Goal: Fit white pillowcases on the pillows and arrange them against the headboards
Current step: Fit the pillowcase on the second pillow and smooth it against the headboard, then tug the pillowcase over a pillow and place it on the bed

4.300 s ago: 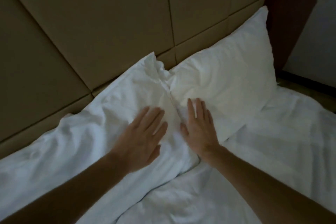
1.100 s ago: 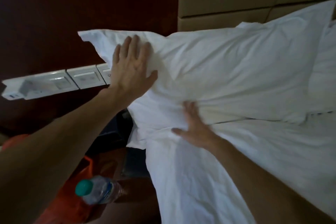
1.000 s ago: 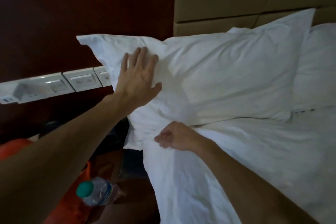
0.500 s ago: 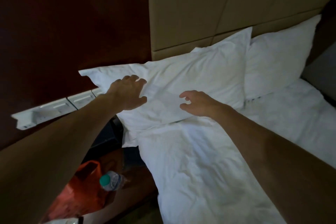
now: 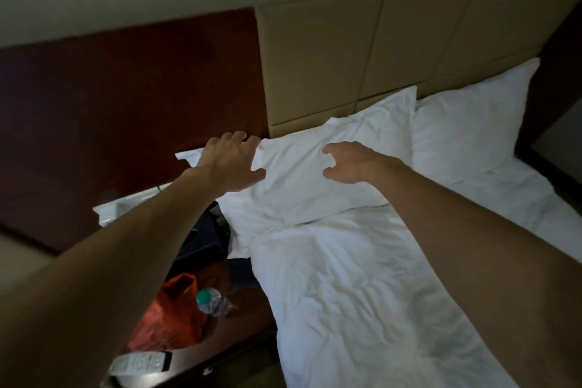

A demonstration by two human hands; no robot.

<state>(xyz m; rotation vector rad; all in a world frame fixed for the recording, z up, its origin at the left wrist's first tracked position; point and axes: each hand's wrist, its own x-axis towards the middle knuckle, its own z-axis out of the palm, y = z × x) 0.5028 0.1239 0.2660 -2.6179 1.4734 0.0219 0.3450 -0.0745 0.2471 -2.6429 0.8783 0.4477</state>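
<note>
The left hand [image 5: 231,161] lies on the left end of the near pillow [image 5: 315,179]. Its fingers are spread and bent over the pillow's upper edge, the thumb is out on the cloth, and no fabric is gathered in it. The right hand [image 5: 352,164] is over the middle of the same pillow, fingers apart and loosely curled, holding nothing; whether it touches the cloth cannot be told.

This white-cased pillow leans on the tan padded headboard [image 5: 362,57] at the bed's head-left corner, its left end overhanging the bed's edge. A second white pillow [image 5: 466,129] stands just beside it, also against the headboard.

A rumpled white sheet [image 5: 362,293] covers the bed. On the bedside table [image 5: 226,335] are an orange bag [image 5: 170,315] and a water bottle [image 5: 211,301].
</note>
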